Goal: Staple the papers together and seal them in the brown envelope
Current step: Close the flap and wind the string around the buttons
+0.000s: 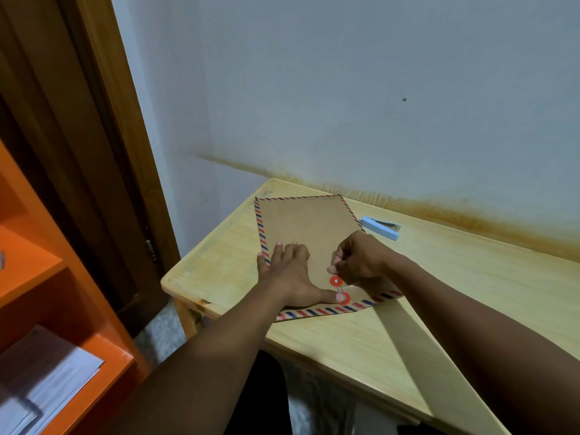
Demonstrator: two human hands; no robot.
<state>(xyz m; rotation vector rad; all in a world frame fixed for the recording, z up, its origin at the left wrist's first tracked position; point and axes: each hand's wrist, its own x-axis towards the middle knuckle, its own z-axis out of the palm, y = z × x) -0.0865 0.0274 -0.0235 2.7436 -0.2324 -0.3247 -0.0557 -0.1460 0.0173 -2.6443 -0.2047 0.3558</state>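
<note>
A brown envelope [306, 224] with a red-and-blue striped border lies flat on the wooden table [439, 277], its flap folded down at the near end. My left hand [290, 274] presses flat on it, thumb on the lower red closure disc [345, 299]. My right hand [361, 257] pinches the thin string just above the upper red disc [336, 281]. String runs between the two discs. No loose papers show on the table. A light blue stapler [381, 228] lies beyond the envelope's right edge.
The table stands against a pale wall [345, 89] with a rusty stain along its base. A brown door frame [103, 152] rises at left. An orange shelf [62, 309] at the near left holds a stack of papers [53, 375].
</note>
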